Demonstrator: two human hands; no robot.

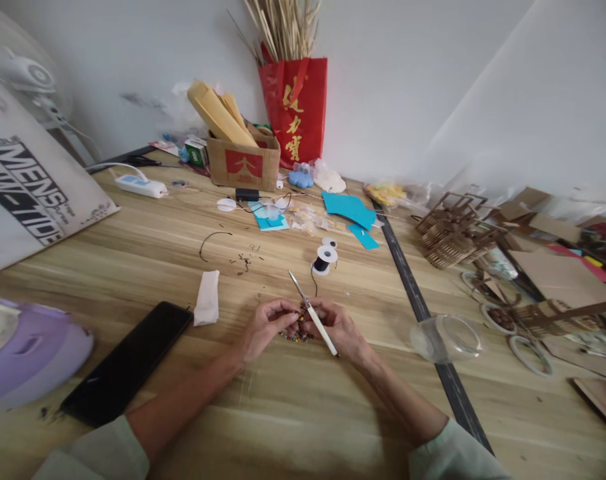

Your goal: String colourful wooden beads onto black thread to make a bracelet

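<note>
A strand of small multicoloured beads [296,337] is gathered between my two hands, just above the wooden table. My left hand [265,327] is closed, thumb and forefinger pinching the strand's upper left part. My right hand [340,330] is closed too, its fingertips on the strand's right side. Across the right fingers lies a slim white-handled tool [323,328] with a narrow pointed metal blade, slanting up to the left. Beyond the hands stands a spool of black cord [323,260], its loose end running down towards the right fingers. Exactly where the cord ends is hidden.
Left of my hands lie a folded white paper [207,298] and a black phone-like slab [127,363]. Black cord scraps [243,262] are scattered ahead. A clear plastic container [447,338] is at right, near brown woven baskets [453,233]. A cardboard box [245,163] stands behind.
</note>
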